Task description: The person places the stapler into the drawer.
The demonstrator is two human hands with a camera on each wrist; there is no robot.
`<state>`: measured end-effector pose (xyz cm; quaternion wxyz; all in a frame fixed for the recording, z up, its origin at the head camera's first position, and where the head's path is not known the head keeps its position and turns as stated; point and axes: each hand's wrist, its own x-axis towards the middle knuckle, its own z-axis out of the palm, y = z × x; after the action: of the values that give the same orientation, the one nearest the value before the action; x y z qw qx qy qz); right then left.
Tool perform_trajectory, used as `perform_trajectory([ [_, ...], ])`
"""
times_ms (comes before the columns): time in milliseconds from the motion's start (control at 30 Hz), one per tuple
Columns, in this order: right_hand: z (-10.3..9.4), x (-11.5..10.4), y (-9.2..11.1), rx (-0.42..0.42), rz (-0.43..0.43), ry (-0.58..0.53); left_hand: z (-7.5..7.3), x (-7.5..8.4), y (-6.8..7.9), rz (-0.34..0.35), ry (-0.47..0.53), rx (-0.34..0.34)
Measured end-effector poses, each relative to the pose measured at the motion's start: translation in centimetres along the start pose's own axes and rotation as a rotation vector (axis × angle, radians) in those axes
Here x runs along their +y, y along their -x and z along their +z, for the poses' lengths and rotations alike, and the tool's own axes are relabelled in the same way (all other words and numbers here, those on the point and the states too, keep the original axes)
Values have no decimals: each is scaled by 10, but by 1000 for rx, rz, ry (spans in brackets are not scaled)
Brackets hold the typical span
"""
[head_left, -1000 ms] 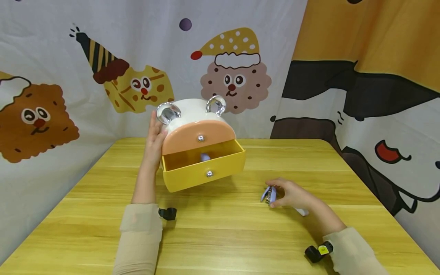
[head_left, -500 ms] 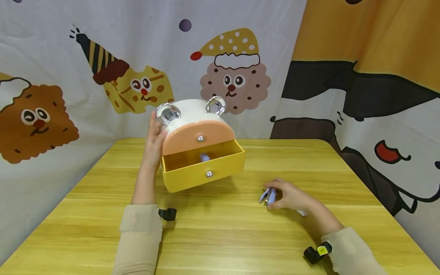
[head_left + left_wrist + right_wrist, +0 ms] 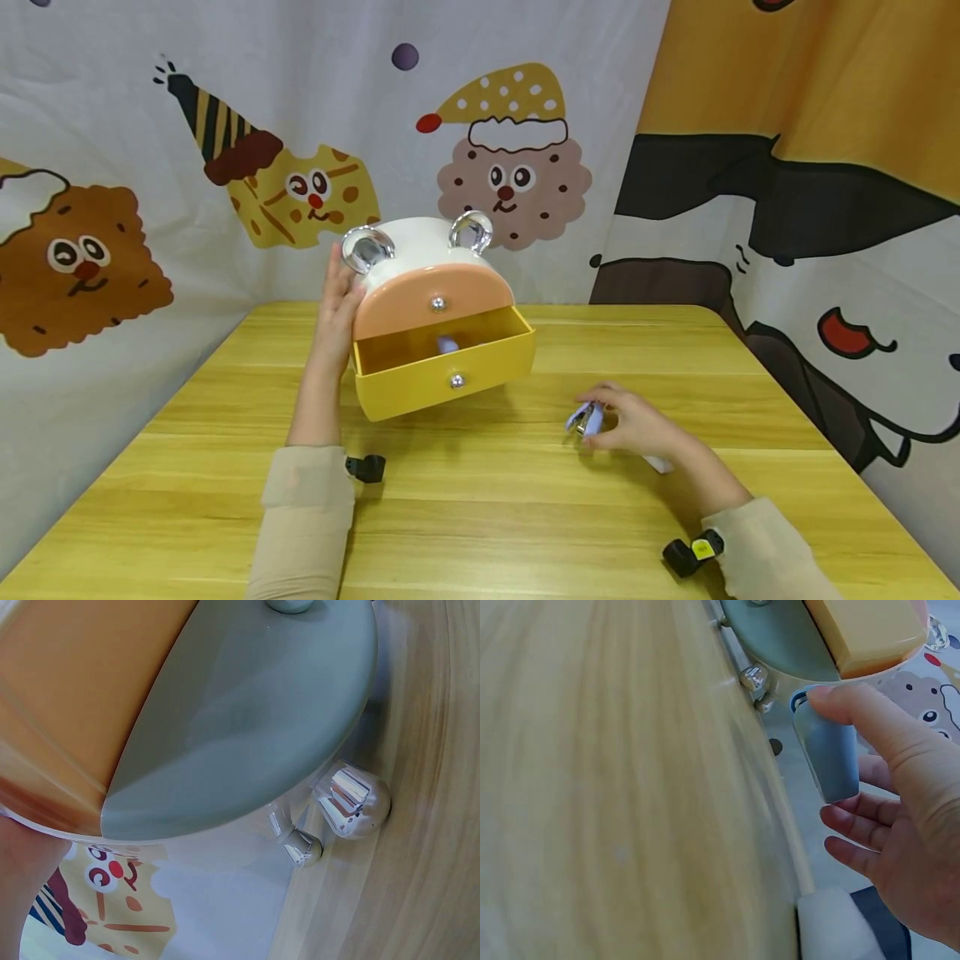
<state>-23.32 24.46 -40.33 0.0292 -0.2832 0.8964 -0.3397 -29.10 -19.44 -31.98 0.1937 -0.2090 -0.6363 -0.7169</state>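
A small drawer chest (image 3: 416,237) with silver bear ears, an orange upper drawer front (image 3: 420,293) and a pulled-out yellow drawer (image 3: 442,375) stands on the table. Inside the yellow drawer lies a purple object (image 3: 447,344), mostly hidden. My left hand (image 3: 330,321) rests along the chest's left side, fingers straight. To the right, my right hand (image 3: 630,423) pinches a small purple stapler (image 3: 592,419) between thumb and fingers, low over the wood. That stapler (image 3: 829,750) looks bluish in the right wrist view, thumb across its top end.
Below the yellow drawer, a grey-green drawer front (image 3: 247,720) and silver feet (image 3: 352,802) show in the left wrist view. A white object (image 3: 660,463) pokes out behind the right hand. A cartoon-printed curtain (image 3: 300,83) hangs beyond the wooden table (image 3: 465,517).
My right hand has shifted slightly left with the stapler and turned it a little. The left hand and the chest stay in place.
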Motion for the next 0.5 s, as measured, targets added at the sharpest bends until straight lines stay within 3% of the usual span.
perform_trajectory([
  [500,-15,-36,-4,121,-67,-37,0,1,0,-7,-17,0],
])
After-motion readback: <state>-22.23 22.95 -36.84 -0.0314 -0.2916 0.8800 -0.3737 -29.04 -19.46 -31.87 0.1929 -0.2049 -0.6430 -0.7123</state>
